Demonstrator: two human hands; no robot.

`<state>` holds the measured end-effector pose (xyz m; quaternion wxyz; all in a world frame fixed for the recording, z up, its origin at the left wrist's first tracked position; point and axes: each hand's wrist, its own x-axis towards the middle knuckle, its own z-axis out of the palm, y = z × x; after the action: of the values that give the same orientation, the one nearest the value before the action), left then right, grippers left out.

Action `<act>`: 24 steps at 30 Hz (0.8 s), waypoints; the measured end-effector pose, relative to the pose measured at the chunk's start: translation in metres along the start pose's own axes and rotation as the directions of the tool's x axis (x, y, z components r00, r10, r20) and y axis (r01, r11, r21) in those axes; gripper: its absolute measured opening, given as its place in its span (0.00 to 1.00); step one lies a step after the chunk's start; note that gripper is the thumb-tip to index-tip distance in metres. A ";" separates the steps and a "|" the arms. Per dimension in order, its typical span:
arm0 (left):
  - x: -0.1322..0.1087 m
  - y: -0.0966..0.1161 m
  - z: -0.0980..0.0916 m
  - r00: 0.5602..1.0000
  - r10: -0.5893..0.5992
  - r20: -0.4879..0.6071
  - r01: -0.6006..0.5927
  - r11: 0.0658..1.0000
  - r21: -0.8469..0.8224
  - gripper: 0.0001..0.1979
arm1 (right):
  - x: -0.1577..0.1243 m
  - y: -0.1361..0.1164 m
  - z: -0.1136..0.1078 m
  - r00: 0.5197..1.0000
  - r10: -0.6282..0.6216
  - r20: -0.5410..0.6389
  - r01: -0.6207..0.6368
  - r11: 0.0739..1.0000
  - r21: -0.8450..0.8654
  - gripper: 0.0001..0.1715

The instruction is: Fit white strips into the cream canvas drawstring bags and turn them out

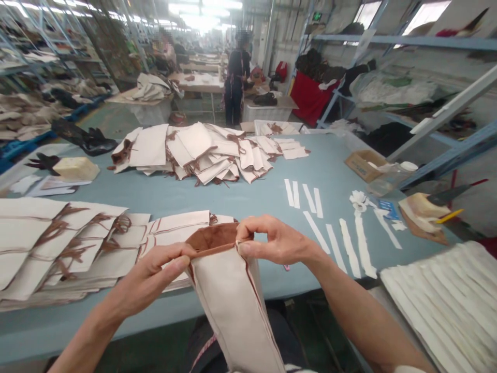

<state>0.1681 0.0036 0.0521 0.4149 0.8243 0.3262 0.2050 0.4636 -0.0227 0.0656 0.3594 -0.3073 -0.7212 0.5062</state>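
Observation:
A cream fabric bag point(227, 295) with brown edging and a brown lining hangs over the near edge of the table, its mouth facing up. My left hand point(165, 267) pinches the left corner of its rim between thumb and fingers. At the right corner of the same rim, my right hand point(267, 241) is closed on the edge, thumb against forefinger. The brown lining point(213, 235) shows between the two hands. The lower end of the bag runs out of view at the bottom.
Stacked cream pieces with brown ties point(77, 243) lie at left. A heap of similar pieces point(202, 150) sits further back on the blue-green table point(310, 160). White strips point(316, 230), a cardboard box point(363, 165) and a white padded stack point(442, 300) are at right. People stand in the background.

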 end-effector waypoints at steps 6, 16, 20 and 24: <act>0.017 0.035 0.007 0.996 0.093 0.019 -0.089 0.985 -0.150 0.10 | 0.009 -0.020 0.013 0.983 -0.161 0.085 0.161 0.987 0.007 0.10; 0.030 0.060 0.024 0.995 0.097 0.029 -0.090 0.975 -0.203 0.10 | -0.002 -0.013 0.014 0.997 -0.034 0.064 0.027 0.994 0.105 0.22; 0.031 0.061 0.030 0.997 0.068 0.022 -0.060 0.964 -0.259 0.12 | -0.006 -0.013 0.012 0.998 -0.043 0.044 0.039 0.997 0.073 0.18; 0.030 0.064 0.033 0.999 0.051 0.004 -0.048 0.970 -0.237 0.12 | -0.007 -0.014 0.010 0.999 -0.040 0.029 0.039 0.999 0.011 0.13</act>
<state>0.2326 -0.0219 0.0870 0.5067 0.7776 0.2768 0.2488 0.4579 -0.0375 0.0748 0.3604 -0.2838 -0.7297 0.5071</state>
